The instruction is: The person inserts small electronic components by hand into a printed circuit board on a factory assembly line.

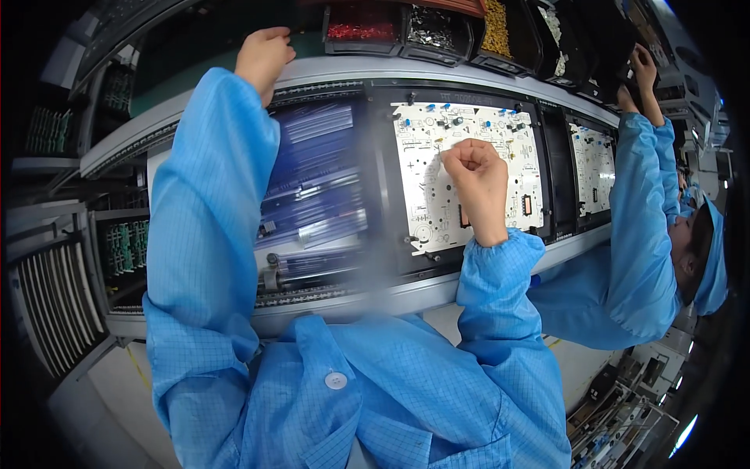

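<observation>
Over the white circuit board [426, 176] my right hand [480, 184] is closed in a pinch, fingertips close to the board's upper middle. Whatever it grips is too small to make out. Small blue and dark components [458, 121] stand along the board's far side. The board sits in a black carrier frame [387, 187]. Farther away on the left, my left hand [266, 59] is above the far rail, beside a dark green surface [176, 74]. Its fingers are loosely bent and apart, with nothing visible between them.
Parts bins at the far side hold red parts [361, 31], metal parts [430, 35] and yellow parts [496, 31]. Clear bluish tubes [312, 172] lie blurred beneath my left arm. On the right, a co-worker [641, 234] in blue reaches past another white board [592, 168]. Green circuit boards [125, 248] stand in racks at left.
</observation>
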{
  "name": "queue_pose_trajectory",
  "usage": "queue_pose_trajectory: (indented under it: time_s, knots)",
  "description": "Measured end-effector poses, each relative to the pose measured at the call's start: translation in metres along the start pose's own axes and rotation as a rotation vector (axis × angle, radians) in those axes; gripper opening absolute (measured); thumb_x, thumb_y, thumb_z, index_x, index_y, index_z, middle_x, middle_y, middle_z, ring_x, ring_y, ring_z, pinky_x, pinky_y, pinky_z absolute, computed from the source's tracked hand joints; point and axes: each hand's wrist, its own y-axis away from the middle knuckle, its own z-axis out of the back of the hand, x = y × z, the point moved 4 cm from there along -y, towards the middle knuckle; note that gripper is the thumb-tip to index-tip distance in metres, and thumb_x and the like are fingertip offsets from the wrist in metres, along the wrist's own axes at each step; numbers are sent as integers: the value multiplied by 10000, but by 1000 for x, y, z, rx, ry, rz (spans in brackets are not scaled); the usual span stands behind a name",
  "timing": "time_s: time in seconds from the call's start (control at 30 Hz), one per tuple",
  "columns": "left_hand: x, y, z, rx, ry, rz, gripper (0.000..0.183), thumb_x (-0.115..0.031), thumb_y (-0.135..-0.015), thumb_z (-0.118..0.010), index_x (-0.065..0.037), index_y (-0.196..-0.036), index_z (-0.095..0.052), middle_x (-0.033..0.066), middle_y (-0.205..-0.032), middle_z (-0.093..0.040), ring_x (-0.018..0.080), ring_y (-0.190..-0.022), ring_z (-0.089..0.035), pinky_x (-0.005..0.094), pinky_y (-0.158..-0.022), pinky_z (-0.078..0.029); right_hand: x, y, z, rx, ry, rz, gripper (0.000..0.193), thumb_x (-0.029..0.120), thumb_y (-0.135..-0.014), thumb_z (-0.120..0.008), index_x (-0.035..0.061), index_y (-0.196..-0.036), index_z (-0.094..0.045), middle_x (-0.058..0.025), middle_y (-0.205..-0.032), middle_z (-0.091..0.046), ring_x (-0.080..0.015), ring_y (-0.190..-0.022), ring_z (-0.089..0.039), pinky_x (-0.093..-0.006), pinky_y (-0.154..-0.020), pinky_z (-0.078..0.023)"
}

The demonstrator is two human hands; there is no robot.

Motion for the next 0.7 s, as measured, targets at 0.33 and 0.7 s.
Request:
queue_pose_trajectory:
  time_s: [0.33,0.7]
  knots:
    - [28,-40,-10,173,202,-118,391,-109,-985,-429,69,-1333,-433,131,-1352,-478,193,-1209,-470,325,-1063,-364,3,-1,3,-21,56,-79,124,22,-773,-688,-97,-766,-653,-91,-941,-611,-117,-686,-609,-231,-592,-497]
    - [-3,9,8,121,-58,-243,300,-80,-964,-429,-68,-1192,-624,36,-1205,-609,118,-1031,-528,265,-939,-418,6,0,1,-109,159,-62,225,41,-762,-672,-79,-947,-628,-75,-737,-664,-107,-620,-593,-233,-566,-484]
